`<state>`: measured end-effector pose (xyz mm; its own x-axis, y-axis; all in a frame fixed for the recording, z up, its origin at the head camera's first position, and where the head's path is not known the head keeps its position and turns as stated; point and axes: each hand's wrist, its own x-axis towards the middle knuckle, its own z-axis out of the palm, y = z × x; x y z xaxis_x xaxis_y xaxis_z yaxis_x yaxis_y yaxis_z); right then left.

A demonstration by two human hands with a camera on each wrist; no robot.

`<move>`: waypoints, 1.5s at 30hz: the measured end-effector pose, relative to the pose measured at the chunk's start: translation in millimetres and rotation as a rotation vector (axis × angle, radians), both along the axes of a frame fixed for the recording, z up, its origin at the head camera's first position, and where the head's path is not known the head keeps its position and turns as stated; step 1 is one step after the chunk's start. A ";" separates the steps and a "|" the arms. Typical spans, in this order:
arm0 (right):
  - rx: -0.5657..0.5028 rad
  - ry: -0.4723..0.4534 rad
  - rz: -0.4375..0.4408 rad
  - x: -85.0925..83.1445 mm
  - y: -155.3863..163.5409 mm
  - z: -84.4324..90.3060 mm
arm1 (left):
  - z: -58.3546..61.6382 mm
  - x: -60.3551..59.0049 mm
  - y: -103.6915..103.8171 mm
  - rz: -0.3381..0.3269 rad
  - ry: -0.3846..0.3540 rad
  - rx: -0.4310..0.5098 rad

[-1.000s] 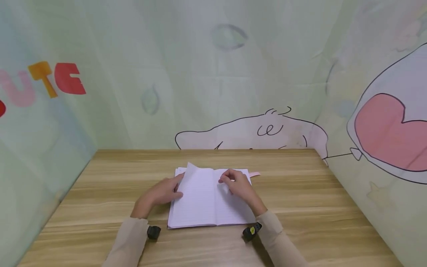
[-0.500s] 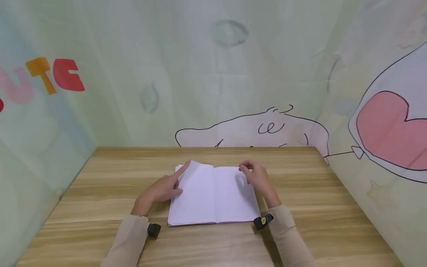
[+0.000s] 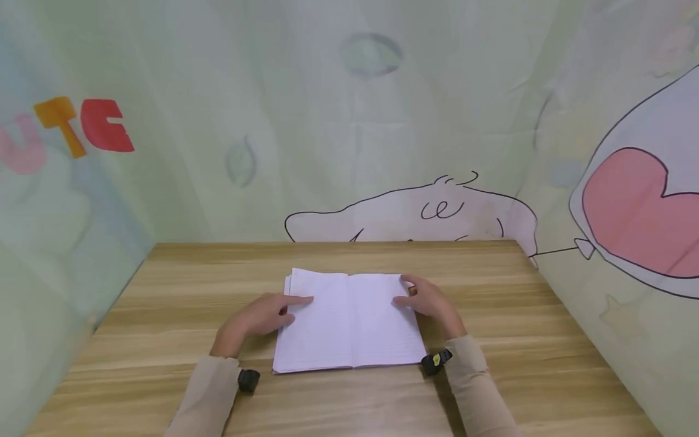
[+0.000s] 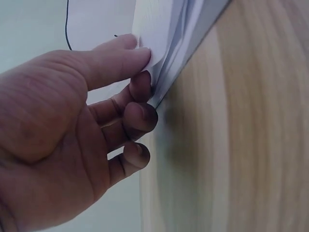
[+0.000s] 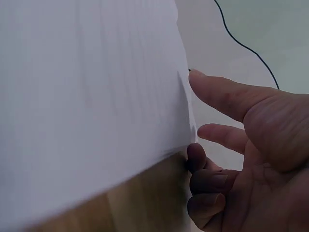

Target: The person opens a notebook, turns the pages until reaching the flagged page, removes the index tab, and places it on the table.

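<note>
Wood table [image 3: 519, 340]: notebook [image 3: 349, 318] page now flat; both hands' fingers relaxed at edges.

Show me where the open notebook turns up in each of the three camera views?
Head view: the open notebook lies mid-table between both hands.
Left wrist view: its page edges fill the top middle, at the left hand's fingertips.
Right wrist view: its lined page covers the left side, beside the right hand.
Shared landmark: the wooden table.

Beige long sleeves [image 3: 204, 394], black wrist cameras [image 3: 248, 380], bare hands [image 3: 256, 318]
</note>
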<state>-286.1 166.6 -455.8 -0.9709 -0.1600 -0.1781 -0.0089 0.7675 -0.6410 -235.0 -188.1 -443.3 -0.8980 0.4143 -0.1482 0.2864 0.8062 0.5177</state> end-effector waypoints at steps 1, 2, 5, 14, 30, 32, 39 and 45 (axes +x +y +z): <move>0.003 -0.009 -0.012 -0.5 0.1 -2.2 | -0.3 0.0 -0.1 -0.005 0.006 -0.001; 0.007 -0.012 -0.022 -1.1 0.2 -4.7 | -0.9 -0.4 -0.6 -0.008 0.010 -0.002; 0.017 -0.004 -0.028 -0.6 -0.9 -9.2 | -2.5 -0.6 -2.1 -0.015 0.010 -0.016; 0.031 0.033 -0.010 5.3 -7.8 -10.0 | -9.5 0.7 -7.5 -0.032 0.026 -0.040; 0.132 0.056 -0.021 1.7 -4.9 -10.3 | -5.4 -1.7 -3.2 -0.043 0.014 -0.031; 0.150 0.069 -0.007 2.1 -6.1 -8.4 | -4.2 -1.2 -2.8 -0.039 0.014 -0.037; 0.182 0.119 0.021 4.1 -11.5 -5.4 | -2.9 -2.1 -2.0 -0.059 0.020 -0.034; 0.175 0.101 -0.007 2.4 -13.2 -7.2 | -4.8 -2.7 -2.2 -0.059 0.022 -0.041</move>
<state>-283.7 153.4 -462.9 -0.9862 -0.1284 -0.1045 -0.0606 0.8674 -0.4939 -237.6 -190.3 -448.1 -0.8753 0.4607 -0.1468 0.3451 0.8079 0.4777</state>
